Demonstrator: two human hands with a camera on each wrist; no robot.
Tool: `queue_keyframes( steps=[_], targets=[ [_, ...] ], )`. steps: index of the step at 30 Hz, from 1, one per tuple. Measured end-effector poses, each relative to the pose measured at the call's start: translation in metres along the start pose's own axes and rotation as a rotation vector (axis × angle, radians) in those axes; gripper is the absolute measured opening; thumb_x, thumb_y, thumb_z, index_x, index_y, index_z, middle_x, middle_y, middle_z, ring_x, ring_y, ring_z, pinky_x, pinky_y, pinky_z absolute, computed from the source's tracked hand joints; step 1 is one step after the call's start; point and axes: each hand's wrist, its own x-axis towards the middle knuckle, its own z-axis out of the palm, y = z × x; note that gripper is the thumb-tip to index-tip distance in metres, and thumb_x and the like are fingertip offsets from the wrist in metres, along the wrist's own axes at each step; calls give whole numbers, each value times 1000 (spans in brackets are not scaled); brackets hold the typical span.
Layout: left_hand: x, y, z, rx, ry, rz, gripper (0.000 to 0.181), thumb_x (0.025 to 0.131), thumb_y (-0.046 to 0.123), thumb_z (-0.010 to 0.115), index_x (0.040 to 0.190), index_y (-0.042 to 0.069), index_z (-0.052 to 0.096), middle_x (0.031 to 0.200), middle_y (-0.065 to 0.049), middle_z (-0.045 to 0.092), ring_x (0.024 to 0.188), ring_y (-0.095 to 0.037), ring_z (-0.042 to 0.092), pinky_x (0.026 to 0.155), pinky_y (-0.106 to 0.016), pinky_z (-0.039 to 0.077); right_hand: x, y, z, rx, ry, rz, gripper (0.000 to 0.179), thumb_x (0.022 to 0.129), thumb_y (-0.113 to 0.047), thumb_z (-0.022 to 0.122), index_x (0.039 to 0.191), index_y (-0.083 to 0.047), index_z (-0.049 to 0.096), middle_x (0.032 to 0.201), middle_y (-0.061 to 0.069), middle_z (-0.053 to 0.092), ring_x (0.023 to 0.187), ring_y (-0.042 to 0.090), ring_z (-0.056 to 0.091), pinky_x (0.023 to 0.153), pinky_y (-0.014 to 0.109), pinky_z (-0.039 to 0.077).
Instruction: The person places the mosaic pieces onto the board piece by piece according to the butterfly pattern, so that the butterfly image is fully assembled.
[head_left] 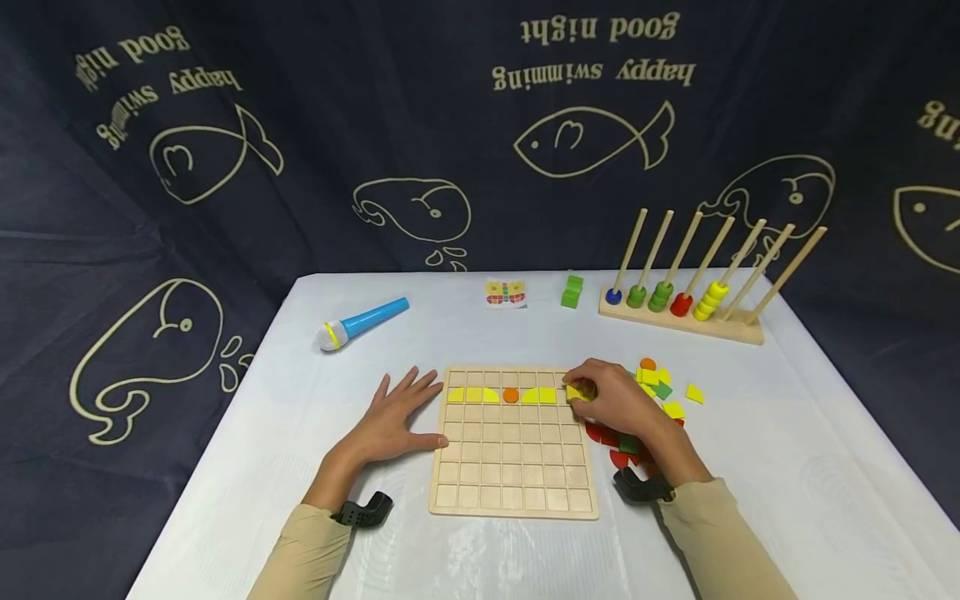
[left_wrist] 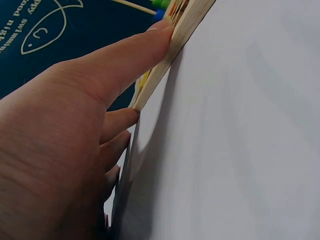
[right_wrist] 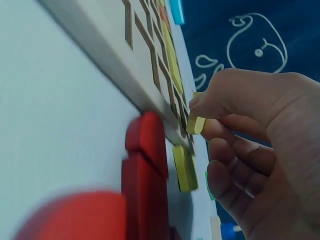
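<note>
A wooden grid board point(head_left: 512, 475) lies on the table. Its second row from the far side holds several yellow pieces point(head_left: 474, 395) and an orange disc point(head_left: 511, 395). My left hand point(head_left: 392, 423) is spread flat beside the board, its thumb point(left_wrist: 135, 52) touching the left edge. Between thumb and index finger, my right hand point(head_left: 618, 400) pinches a small yellow piece point(right_wrist: 195, 123) over the right end of that row. The fingers hide part of the piece, so its full shape cannot be told. Another yellow block point(right_wrist: 185, 169) lies just off the board's edge in the right wrist view.
Loose red point(head_left: 602, 433), green and yellow pieces point(head_left: 673, 410) lie right of the board, partly under my right forearm. Behind are a toy microphone point(head_left: 371, 318), a butterfly picture card point(head_left: 506, 293), green blocks point(head_left: 572, 292) and a peg rack with beads point(head_left: 682, 323).
</note>
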Motion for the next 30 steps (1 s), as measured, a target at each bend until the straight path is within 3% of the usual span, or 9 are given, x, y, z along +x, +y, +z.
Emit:
queue_keyframes(
  steps=[7, 14, 23, 30],
  targets=[
    [0, -1, 2, 4, -7, -4, 94, 73, 75, 62, 148, 20, 41, 156, 5, 25, 145, -24, 10, 112, -53, -5, 5, -4, 4, -10, -46, -11, 27, 78, -15, 75, 105, -12, 72, 91, -3, 62, 78, 15, 51, 70, 31, 47],
    [1, -1, 1, 4, -4, -5, 94, 73, 74, 63, 147, 20, 42, 156, 4, 26, 145, -24, 10, 112, -54, -4, 0, -3, 2, -6, -43, -43, 30, 81, -16, 77, 110, -12, 72, 91, -4, 63, 78, 14, 52, 72, 33, 48],
    [0, -1, 0, 5, 10, 3, 94, 72, 74, 64, 146, 19, 43, 156, 2, 28, 145, -26, 11, 112, -56, -3, -2, -5, 0, -22, -24, 8, 30, 80, -19, 79, 109, -15, 72, 102, -4, 67, 88, 16, 56, 83, 40, 49],
    [0, 0, -1, -5, -5, -13, 95, 71, 75, 64, 147, 20, 43, 156, 4, 26, 145, -23, 9, 112, -53, -5, -7, 4, -6, 15, 9, 10, 26, 84, -14, 74, 110, -12, 72, 98, -5, 66, 83, 15, 56, 76, 36, 50]
  ],
)
